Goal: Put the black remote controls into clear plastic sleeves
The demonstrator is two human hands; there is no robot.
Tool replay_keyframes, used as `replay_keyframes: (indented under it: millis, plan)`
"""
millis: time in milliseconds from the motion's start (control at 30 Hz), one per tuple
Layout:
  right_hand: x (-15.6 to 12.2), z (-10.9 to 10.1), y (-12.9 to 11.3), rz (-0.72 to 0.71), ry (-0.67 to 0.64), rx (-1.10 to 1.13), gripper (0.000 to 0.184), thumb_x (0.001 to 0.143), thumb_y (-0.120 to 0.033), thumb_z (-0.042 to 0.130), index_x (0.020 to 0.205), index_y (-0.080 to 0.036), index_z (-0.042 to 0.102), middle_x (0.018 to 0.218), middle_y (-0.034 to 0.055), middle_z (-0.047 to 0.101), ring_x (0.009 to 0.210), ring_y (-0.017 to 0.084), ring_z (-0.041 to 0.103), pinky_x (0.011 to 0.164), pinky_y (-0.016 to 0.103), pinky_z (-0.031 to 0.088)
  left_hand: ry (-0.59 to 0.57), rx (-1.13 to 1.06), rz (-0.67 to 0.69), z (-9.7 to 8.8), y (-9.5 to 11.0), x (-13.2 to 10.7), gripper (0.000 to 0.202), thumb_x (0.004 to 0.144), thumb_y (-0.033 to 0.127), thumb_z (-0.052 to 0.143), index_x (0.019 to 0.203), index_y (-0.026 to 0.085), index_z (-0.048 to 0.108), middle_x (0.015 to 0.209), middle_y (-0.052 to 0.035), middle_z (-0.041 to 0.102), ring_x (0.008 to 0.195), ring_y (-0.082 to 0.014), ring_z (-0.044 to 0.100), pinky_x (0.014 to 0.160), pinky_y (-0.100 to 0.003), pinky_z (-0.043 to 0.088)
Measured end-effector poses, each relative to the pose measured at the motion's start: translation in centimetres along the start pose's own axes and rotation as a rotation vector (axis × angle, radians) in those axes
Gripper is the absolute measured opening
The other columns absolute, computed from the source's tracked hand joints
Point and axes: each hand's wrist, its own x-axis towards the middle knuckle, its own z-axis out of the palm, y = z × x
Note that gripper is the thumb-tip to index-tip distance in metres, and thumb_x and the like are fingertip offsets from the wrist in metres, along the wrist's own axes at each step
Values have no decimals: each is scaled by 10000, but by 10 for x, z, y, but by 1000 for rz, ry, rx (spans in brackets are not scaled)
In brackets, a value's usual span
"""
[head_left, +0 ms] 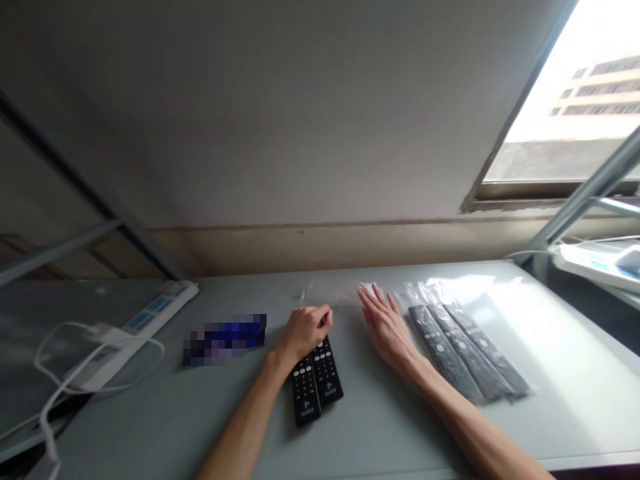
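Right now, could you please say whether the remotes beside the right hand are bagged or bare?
Bagged: clear plastic covers the three remotes, crumpling beyond their far ends.

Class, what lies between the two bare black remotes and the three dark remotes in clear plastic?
The person's bare right hand and forearm, over the flat grey tabletop; the head view shows this.

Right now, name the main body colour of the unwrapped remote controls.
The unwrapped remote controls are black; head view.

A power strip (141, 321) lies left of what may be a phone (227, 339).
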Motion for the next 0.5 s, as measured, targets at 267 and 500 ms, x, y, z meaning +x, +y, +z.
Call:
replay_keyframes:
  millis: [267, 500]
  plan:
    - [-3, -25, -33, 39, 421, 621, 500, 1139, -372, 345, 1620, -308, 464, 1659, 53, 478, 1551, 253, 430, 1280, 537, 363, 91, -57, 76, -8, -6, 1, 545, 1113, 550, 351, 1346, 182, 679, 1159, -113, 730, 1128, -281, 635, 1014, -442, 479]
    - [-8, -12, -39, -22, 31, 649, 433, 1120, -457, 420, 1495, -366, 618, 1599, 31, 559, 1579, 277, 368, 1286, 623, 296, 213, -265, 94, -12, 0, -4, 885, 1050, 675, 420, 1723, 229, 55, 1670, -190, 416, 1547, -334, 402, 1238, -530, 362]
